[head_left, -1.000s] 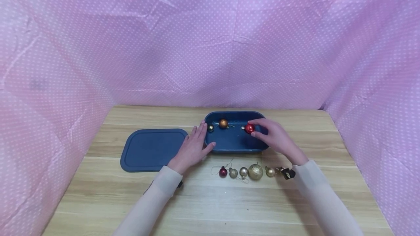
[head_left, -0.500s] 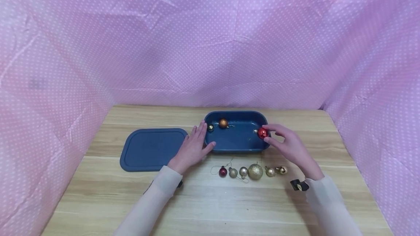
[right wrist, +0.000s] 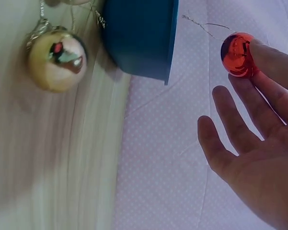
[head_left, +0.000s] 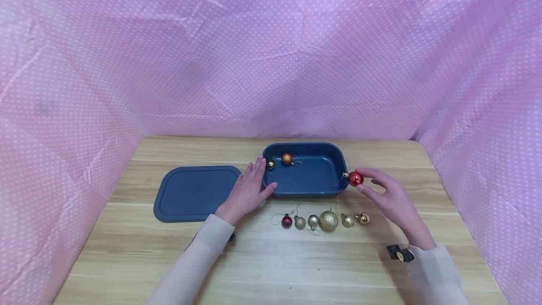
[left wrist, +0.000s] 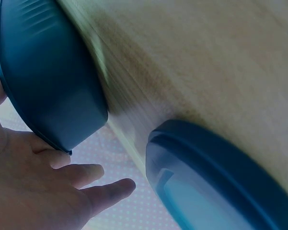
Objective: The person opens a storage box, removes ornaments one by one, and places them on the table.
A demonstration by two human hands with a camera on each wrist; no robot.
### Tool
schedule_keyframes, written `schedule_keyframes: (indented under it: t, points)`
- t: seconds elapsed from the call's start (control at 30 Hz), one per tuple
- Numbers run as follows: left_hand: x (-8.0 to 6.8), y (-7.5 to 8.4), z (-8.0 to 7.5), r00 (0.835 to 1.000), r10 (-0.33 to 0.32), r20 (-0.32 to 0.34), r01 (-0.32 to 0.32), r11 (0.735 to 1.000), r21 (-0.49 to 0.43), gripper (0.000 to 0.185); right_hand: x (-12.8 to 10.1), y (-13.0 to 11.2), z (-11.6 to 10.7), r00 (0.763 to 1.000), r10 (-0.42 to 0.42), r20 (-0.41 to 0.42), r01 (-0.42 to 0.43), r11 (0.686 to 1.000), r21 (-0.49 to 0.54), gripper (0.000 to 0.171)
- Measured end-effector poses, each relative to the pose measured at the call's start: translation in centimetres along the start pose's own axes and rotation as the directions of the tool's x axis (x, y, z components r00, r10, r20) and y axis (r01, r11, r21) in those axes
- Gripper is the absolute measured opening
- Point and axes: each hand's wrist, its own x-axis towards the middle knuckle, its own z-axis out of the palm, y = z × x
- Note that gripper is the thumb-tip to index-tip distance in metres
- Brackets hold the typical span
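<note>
Pink cloth with small white dots hangs on three sides of a pale wood-grain worktop. At its middle stands a dark blue, round-cornered plastic box, with its flat matching lid lying just beside it to the left. Inside the box, at the far left corner, sit a glittery orange ball and a tiny gold one.

The left hand rests with straight fingers against the box's left end, an open grip holding nothing. The right hand pinches a shiny red ball between thumb and fingertips, just outside the box's right end, its thin thread trailing toward the rim.

Along the worktop in front of the box runs a row of baubles: dark red, silver, and gold, smooth or glittered.
</note>
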Motion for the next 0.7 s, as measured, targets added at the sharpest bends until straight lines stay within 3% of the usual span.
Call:
schedule_keyframes:
  t: [0.7]
  points:
    - [0.0,0.0,0.0,1.0,0.0,0.005,0.0,1.0,0.014,0.087,-3.2,1.6,-1.8,0.995,0.061,-0.073,-0.067,0.995,-0.08,0.038]
